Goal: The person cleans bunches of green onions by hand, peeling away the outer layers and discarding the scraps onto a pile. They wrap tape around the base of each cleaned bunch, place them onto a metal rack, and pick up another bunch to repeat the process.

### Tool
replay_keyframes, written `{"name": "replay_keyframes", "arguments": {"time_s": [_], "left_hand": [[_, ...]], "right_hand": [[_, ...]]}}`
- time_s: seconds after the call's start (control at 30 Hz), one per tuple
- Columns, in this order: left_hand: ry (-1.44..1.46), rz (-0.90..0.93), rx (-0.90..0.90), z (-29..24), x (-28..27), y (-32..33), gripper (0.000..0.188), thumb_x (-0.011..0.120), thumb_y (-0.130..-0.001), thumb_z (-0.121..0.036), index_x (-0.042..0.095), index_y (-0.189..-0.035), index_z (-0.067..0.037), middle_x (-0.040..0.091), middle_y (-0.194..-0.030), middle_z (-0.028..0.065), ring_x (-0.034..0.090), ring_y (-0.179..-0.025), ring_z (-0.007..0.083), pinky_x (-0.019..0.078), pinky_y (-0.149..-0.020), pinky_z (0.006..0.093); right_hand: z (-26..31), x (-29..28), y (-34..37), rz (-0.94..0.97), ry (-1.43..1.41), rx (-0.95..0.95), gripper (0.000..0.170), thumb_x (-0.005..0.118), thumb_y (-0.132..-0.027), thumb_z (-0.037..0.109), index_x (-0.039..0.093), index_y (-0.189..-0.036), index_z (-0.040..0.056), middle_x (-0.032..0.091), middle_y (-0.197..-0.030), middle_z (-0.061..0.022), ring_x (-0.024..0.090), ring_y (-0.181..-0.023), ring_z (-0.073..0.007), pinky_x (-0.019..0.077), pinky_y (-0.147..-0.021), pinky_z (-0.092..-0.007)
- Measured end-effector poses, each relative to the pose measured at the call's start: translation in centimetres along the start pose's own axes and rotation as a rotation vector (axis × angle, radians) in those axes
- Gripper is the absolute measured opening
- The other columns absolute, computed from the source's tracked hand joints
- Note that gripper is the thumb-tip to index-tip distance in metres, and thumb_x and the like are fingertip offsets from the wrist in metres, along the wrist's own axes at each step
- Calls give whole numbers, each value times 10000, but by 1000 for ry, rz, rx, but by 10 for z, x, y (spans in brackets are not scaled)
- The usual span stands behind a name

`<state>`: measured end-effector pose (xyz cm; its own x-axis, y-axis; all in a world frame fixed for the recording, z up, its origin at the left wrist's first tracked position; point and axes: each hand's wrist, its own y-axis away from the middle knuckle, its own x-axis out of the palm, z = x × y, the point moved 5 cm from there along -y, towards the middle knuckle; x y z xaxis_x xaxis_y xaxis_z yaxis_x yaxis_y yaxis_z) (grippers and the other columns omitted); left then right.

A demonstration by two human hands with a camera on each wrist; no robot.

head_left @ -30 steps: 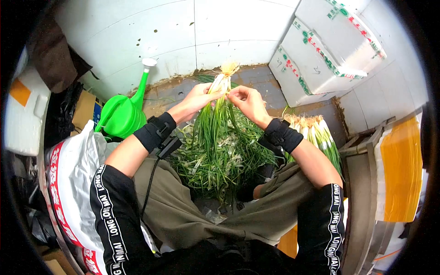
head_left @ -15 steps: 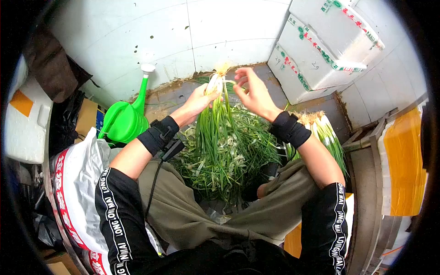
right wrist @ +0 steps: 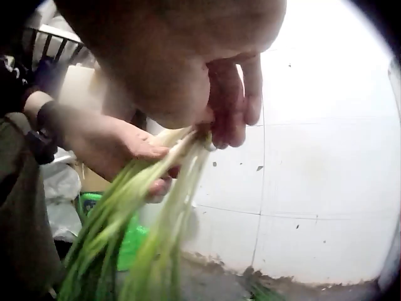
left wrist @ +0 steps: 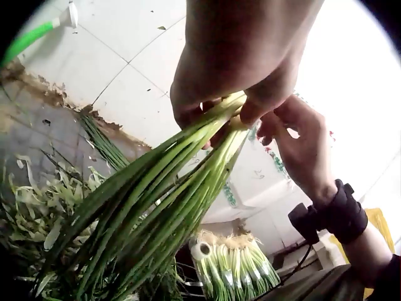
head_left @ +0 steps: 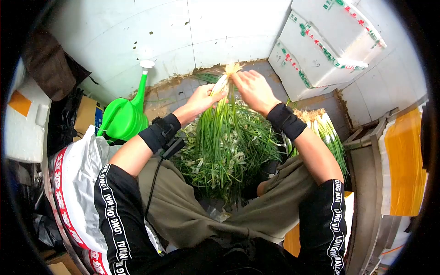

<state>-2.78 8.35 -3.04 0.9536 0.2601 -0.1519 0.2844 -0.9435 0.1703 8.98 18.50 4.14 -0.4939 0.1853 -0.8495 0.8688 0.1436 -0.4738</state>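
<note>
A bunch of spring onions (head_left: 212, 126) hangs upside down in front of me, pale roots up and green leaves drooping. My left hand (head_left: 202, 99) grips it round the white stalks, with the thumb across the front. Up by the roots, my right hand (head_left: 256, 92) pinches at the white ends; in the right wrist view its fingertips (right wrist: 235, 135) meet the stalks (right wrist: 188, 145) there. Below the bunch lies a heap of loose green leaves and peeled strips (head_left: 243, 158). Beside my right forearm sit tied spring onion bundles (head_left: 329, 133), roots toward the wall.
A green watering can (head_left: 124, 120) stands at the left by the wall. White foam boxes (head_left: 305, 59) are stacked at the back right. A white plastic sack (head_left: 85, 183) is close on my left, and a metal-edged stand (head_left: 366, 183) on my right.
Half a second ago my right hand was drawn away from the bunch, a pale strip between it and the stalks. Now it is back at the root end. The left hand keeps its grip.
</note>
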Motion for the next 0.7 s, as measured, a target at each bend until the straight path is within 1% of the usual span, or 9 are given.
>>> {"name": "replay_keyframes", "arguments": {"time_s": [0.07, 0.13, 0.2, 0.23, 0.27, 0.4, 0.53, 0.57, 0.7], "left_hand": [[20, -25, 22, -1, -1, -1, 283, 623, -973, -282, 623, -1146, -58, 702, -946, 8, 584, -822, 56, 446, -648, 246], [20, -11, -22, 13, -4, 2, 280, 621, -973, -278, 623, -1148, -59, 701, -962, 8, 583, -836, 58, 445, -659, 251], [34, -9, -59, 23, -8, 4, 277, 619, -974, -273, 623, -1150, -59, 699, -978, 8, 583, -850, 60, 444, -670, 255], [110, 12, -42, 22, -11, 4, 279, 618, -976, -271, 622, -1159, -60, 695, -1001, 6, 580, -872, 60, 445, -687, 256], [180, 37, -26, 20, -14, 4, 281, 616, -977, -268, 622, -1168, -61, 691, -1023, 4, 577, -893, 60, 445, -703, 258], [180, 32, 19, 8, -17, 7, 286, 610, -983, -266, 623, -1189, -67, 683, -1057, -7, 576, -917, 60, 443, -739, 250], [185, 9, 13, 0, -13, 9, 277, 606, -983, -248, 627, -1183, -57, 684, -1055, -11, 579, -902, 56, 440, -731, 241], [182, 12, 14, -2, -12, 8, 277, 606, -983, -248, 627, -1183, -57, 684, -1055, -11, 579, -902, 56, 440, -731, 241], [252, 25, 66, -5, -8, 3, 279, 621, -972, -228, 631, -1185, -48, 680, -1057, -5, 580, -897, 59, 444, -732, 240]], "right_hand": [[-13, -4, 1, -65, -26, 10, 195, 576, -769, 63, 543, -960, 41, 611, -818, -100, 642, -796, -272, 498, -734, -377], [-44, -27, -1, -166, 84, 236, 108, 597, -810, 49, 583, -917, 58, 630, -740, -102, 659, -713, -267, 511, -650, -393], [-73, -41, 7, -307, -146, 508, 98, 632, -883, 136, 580, -906, 56, 640, -735, -155, 651, -703, -352, 512, -608, -436], [-88, -18, 21, -113, -297, 650, 161, 638, -928, 219, 617, -936, 60, 666, -741, -158, 674, -713, -335, 523, -616, -427], [-90, 5, 38, 58, -512, 677, 257, 681, -889, 236, 626, -1078, 71, 693, -849, -166, 686, -799, -337, 538, -687, -435], [-43, 45, 71, 503, -494, 441, 564, 774, -798, 251, 535, -1272, 61, 673, -1094, -176, 653, -1009, -362, 519, -850, -449], [-19, 28, 49, 255, -488, 359, 323, 738, -831, 211, 621, -1077, 38, 662, -975, -153, 660, -890, -334, 525, -788, -413], [-9, 22, 43, 215, -679, 387, 218, 709, -854, 194, 640, -967, 21, 651, -926, -155, 656, -823, -313, 524, -736, -389], [17, 27, 31, 211, -839, 504, 225, 697, -882, 226, 642, -876, 8, 685, -748, -120, 670, -674, -282, 533, -658, -383]]}}
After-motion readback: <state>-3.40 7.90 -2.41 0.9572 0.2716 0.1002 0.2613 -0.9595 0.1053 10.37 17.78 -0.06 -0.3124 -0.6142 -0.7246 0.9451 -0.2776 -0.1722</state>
